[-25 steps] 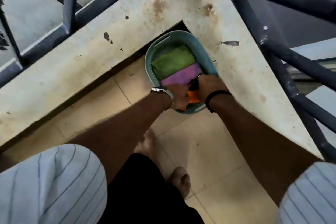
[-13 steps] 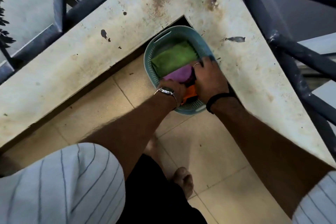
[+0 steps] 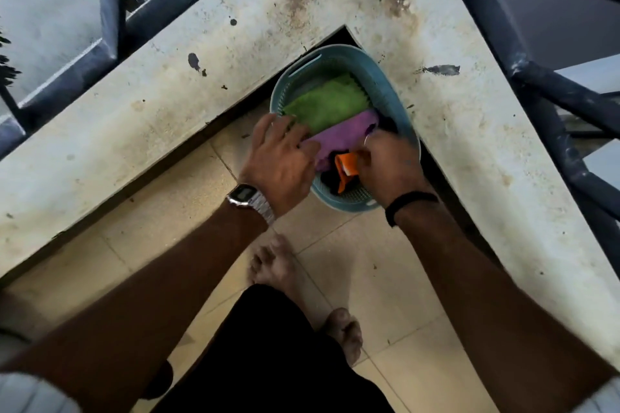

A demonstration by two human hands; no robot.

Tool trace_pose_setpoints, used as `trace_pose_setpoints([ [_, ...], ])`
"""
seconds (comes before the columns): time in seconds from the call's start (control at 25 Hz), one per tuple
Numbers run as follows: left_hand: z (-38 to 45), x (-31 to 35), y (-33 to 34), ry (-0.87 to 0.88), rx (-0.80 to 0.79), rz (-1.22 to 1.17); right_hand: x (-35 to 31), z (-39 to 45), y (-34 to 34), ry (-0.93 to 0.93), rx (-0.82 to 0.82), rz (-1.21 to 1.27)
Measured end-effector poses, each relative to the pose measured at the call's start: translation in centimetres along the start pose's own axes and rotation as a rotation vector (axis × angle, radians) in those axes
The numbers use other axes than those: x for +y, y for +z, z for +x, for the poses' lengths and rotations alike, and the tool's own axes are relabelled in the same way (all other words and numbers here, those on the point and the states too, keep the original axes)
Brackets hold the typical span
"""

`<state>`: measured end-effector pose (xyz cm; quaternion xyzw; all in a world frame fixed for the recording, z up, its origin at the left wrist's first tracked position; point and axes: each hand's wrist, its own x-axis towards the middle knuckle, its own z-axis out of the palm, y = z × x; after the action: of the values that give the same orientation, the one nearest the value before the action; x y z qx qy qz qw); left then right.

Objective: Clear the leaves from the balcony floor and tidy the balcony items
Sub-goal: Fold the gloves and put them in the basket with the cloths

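Tiles (image 3: 385, 278) meet a stained ledge (image 3: 167, 104); both hands reach into the basket (image 3: 389, 90), their grip unclear.

This is a home balcony, high up at a corner. A stained, weathered concrete ledge (image 3: 235, 54) meets at an angle, topped by dark blue metal railings (image 3: 112, 3) with open air beyond. Beige floor tiles (image 3: 379, 282) lie underfoot, bare feet (image 3: 271, 265) stand on them, and a teal plastic basket (image 3: 396, 100) holds folded household cloths (image 3: 327, 104).
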<state>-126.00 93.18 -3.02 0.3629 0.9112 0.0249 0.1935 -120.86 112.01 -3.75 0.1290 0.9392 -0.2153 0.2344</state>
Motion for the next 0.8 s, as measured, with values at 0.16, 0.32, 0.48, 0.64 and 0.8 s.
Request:
trace_pose_setpoints([
  [0.16,-1.1,0.9,1.1,0.191,-0.09,0.019,-1.0,-3.4,1.6,-0.133,-0.431,-0.298],
  [0.32,0.1,3.2,1.7,0.287,-0.317,0.089,-1.6,-2.2,0.8,-0.171,-0.592,-0.257],
  [0.48,1.0,3.8,1.8,0.283,-0.498,0.187,-0.7,-2.3,-0.1,-0.172,-0.353,-0.469],
  [0.64,1.0,4.3,2.3,0.244,-0.593,0.271,0.1,-2.9,0.9,-0.042,-0.478,-0.611],
  [0.8,1.4,5.2,3.5,0.225,-0.621,0.289,0.5,-0.9,2.2,0.024,-0.589,-0.303],
])
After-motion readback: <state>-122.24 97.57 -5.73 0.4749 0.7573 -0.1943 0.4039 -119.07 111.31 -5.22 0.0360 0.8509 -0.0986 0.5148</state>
